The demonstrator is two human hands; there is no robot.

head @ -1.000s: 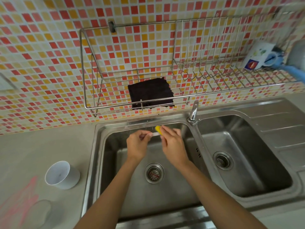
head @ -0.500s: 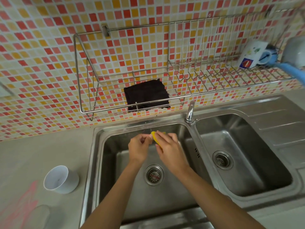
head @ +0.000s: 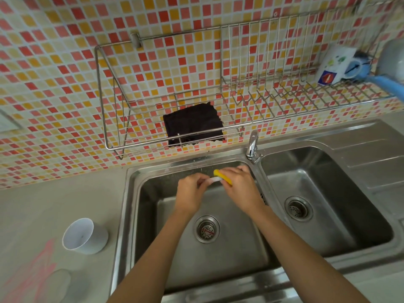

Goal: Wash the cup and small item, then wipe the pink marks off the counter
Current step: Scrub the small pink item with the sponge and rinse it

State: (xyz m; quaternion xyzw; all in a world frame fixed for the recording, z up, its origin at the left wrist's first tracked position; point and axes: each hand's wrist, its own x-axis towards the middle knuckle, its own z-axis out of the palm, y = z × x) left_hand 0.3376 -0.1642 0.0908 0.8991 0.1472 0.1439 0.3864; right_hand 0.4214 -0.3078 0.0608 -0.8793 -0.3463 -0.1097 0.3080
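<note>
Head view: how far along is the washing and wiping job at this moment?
Done: nothing surely; the cup stands on the counter, washed or not I cannot tell. In hand: the left hand pinches the small white item while the right hand holds a yellow sponge against it over the sink. Left: the pink marks are unwiped.

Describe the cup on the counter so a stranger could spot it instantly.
Find the steel double sink. On the grey counter just left of it stands a white cup, beside pink marks. Unlike the printed mug in the wire rack, it is plain, no handle visible.
</note>
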